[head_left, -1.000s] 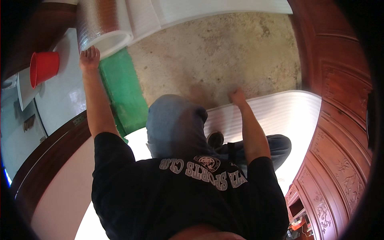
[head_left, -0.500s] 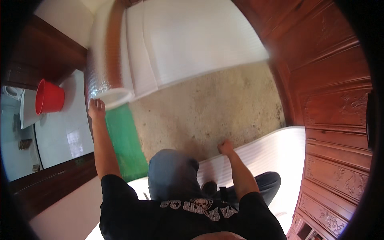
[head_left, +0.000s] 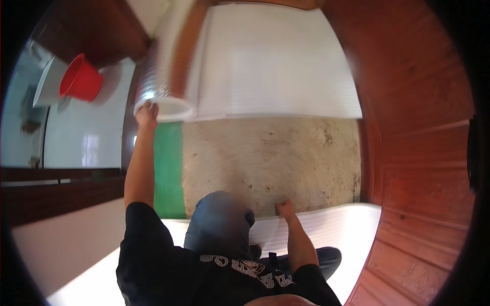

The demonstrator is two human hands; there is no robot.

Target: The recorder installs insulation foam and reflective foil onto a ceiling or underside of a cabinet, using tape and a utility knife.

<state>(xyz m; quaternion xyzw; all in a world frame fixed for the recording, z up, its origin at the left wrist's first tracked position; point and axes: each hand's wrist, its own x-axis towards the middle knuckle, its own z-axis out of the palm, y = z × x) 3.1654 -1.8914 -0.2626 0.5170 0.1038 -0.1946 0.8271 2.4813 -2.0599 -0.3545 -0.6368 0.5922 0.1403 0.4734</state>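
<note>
My left hand [head_left: 147,113] reaches far forward, its fingers closed around the near rim of a roll of silvery foil-faced foam [head_left: 162,84]. The roll lies at the left edge of a white foam sheet [head_left: 275,61] spread over the far floor. My right hand [head_left: 285,207] is closed in a fist low over the bare concrete [head_left: 270,158], close to the edge of a nearer white sheet [head_left: 316,222]. Whatever it may hold is hidden.
A green strip [head_left: 168,168] runs along the concrete's left side. Carved reddish-brown wooden furniture [head_left: 418,153] stands along the right. At the left, a red bucket [head_left: 82,79] sits on pale flooring [head_left: 92,137] beyond a dark sill [head_left: 66,196]. My bent knee [head_left: 217,219] is in front.
The view has turned, so the far sheet's edge runs level now. My left hand stays on the roll's rim, and my right hand stays closed near the nearer sheet.
</note>
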